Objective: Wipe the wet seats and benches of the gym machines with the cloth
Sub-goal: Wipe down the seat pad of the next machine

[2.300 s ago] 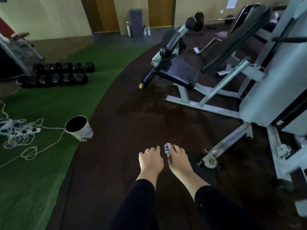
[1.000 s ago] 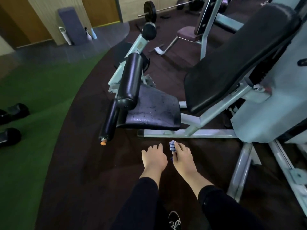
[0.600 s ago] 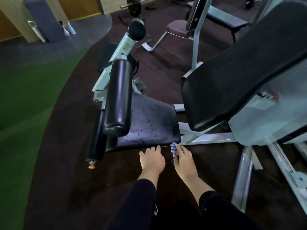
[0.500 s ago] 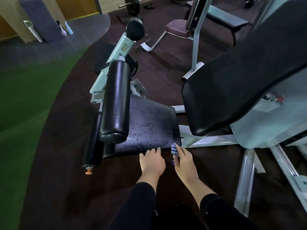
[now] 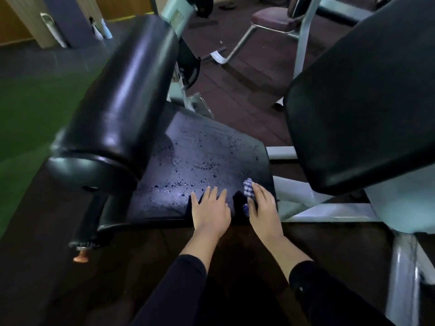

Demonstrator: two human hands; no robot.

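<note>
While my left hand (image 5: 210,214) lies flat, fingers straight, on the wet black seat (image 5: 200,165), my right hand (image 5: 263,208) pinches the checked cloth (image 5: 248,191) at its near right corner.

I see a matt black vinyl seat (image 5: 207,158) (beaded with water droplets), a glossy smooth roller pad (image 5: 122,95), a checked woven cloth (image 5: 248,190), and a painted metal frame (image 5: 329,211).

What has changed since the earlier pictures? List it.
The person walked up to the machine: both hands now reach over the near edge of the wet seat. The left hand lies open there; the right hand still grips the checked cloth. Droplets remain; no wiping yet.
</note>
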